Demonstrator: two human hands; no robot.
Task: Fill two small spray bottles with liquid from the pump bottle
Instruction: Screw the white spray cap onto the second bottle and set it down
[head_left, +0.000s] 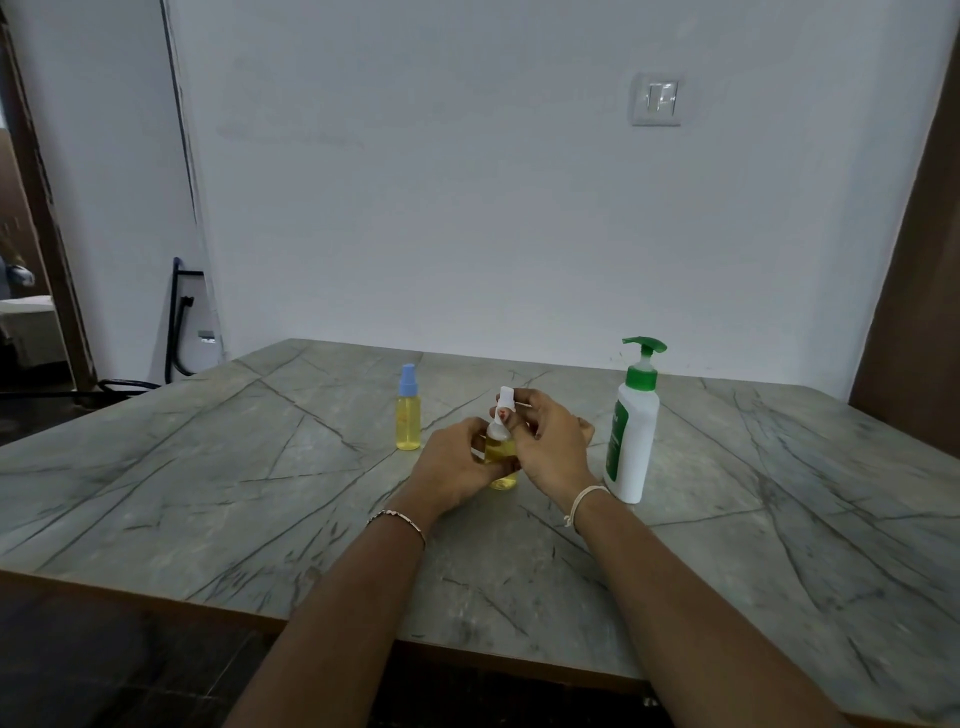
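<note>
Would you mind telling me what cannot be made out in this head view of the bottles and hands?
Head view: whether the white spray top is screwed onto the held spray bottle; fingers of the right hand cover the neck.
Head view: that bottle's fill level; the left hand wraps it.
Head view: label text on the pump bottle; too small, turned sideways.

Grey-veined table; blue-capped bottle, seemingly yellow
</note>
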